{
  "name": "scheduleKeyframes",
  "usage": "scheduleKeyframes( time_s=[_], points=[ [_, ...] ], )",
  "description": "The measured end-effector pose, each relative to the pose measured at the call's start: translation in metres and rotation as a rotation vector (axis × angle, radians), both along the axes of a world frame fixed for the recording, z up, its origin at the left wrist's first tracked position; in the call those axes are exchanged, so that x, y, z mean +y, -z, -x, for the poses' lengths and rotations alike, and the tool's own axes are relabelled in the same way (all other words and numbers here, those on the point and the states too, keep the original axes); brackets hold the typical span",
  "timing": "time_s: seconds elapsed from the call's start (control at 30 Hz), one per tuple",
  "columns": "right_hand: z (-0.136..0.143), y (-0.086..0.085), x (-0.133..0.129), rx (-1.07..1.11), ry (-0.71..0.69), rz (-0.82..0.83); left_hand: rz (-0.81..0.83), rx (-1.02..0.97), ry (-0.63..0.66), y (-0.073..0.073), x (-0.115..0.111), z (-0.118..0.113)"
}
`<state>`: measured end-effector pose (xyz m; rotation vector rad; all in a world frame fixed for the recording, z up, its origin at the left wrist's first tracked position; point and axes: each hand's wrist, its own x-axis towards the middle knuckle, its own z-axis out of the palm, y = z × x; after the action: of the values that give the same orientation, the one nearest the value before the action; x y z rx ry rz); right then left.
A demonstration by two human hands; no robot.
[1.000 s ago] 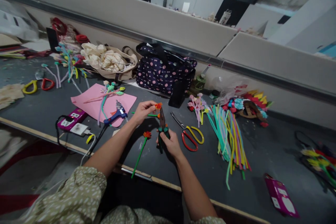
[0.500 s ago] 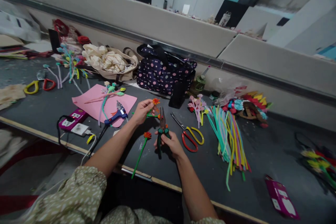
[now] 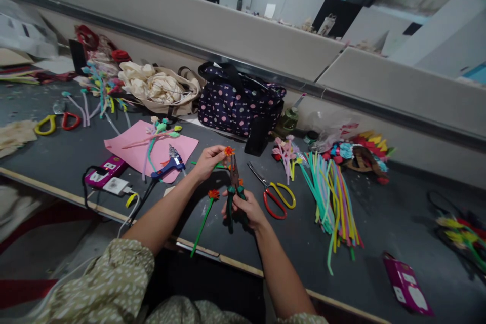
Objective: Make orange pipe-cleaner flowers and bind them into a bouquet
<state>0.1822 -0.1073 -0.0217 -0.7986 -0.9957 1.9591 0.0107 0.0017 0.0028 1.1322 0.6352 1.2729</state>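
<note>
Pinched between the fingers of my left hand (image 3: 210, 161) is a small orange pipe-cleaner flower (image 3: 229, 151). My right hand (image 3: 245, 206) is wrapped round the dark green handles of a pair of needle-nose pliers (image 3: 234, 182). The pliers' jaws point away from me and reach up close beside the orange flower; whether they touch it I cannot tell. Below my left hand lies a finished-looking orange flower on a green stem (image 3: 205, 220). Another green stem and orange bits lie partly hidden behind my hands. Scissors (image 3: 274, 195) with red and yellow handles rest to the right.
A blue glue gun (image 3: 169, 166) lies by pink paper (image 3: 132, 142) on the left, near a purple power strip (image 3: 107, 171). Bundled pipe cleaners (image 3: 330, 197) lie right. Behind stand a polka-dot bag (image 3: 235, 98) and a phone (image 3: 258, 136). The table's front edge (image 3: 243, 266) is close.
My left hand has brought the orange flower slightly right and down, nearer the pliers' tips. The pliers' handles have spread a little wider in my right hand.
</note>
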Motion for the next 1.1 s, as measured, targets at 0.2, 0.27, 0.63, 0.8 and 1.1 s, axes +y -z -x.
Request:
scheduleKeyframes(
  time_s=[0.2,0.27,0.63,0.8,1.1],
  points=[
    [0.0005,-0.0037,-0.0012,-0.023,-0.007,0.002,-0.015,0.028,0.008,0.0002,0.0001,0.0001],
    [0.0007,-0.0040,-0.0012,-0.044,0.008,0.001,-0.018,0.043,0.005,0.0007,0.0003,0.0003],
    [-0.0026,0.0029,0.0012,-0.117,0.005,-0.071,-0.073,0.113,-0.036,-0.0021,-0.0007,0.0014],
    [-0.0011,0.0027,0.0008,-0.139,0.034,-0.084,-0.101,0.137,-0.064,-0.0026,0.0001,0.0022],
    [-0.0005,-0.0020,0.0005,-0.136,0.029,-0.062,-0.083,0.127,-0.088,-0.0040,-0.0007,0.0008]
  ],
)
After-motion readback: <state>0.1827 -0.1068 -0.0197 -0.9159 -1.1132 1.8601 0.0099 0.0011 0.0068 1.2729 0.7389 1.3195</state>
